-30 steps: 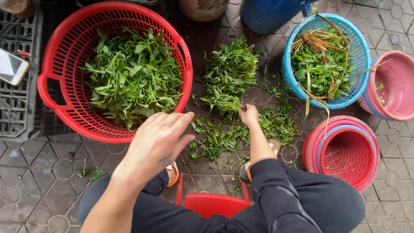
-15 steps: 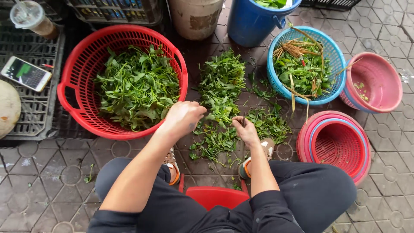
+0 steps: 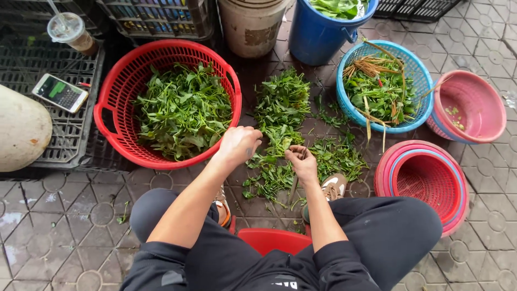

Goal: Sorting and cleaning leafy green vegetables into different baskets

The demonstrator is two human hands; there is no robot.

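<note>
At lower centre sits a red stool (image 3: 272, 240). Above it, the left hand (image 3: 238, 144) is curled loosely over the greens (image 3: 280, 126) on the floor; whether it grips any I cannot tell. The right hand (image 3: 301, 161) pinches a stem. At upper left is a red basket (image 3: 110, 116), at upper right a blue basket (image 3: 344, 105).

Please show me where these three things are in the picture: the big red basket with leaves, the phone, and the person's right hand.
red basket (image 3: 107, 116): head view, on its left rim.
phone (image 3: 60, 92): head view, middle of its screen.
right hand (image 3: 301, 161): head view, back of the hand.
</note>
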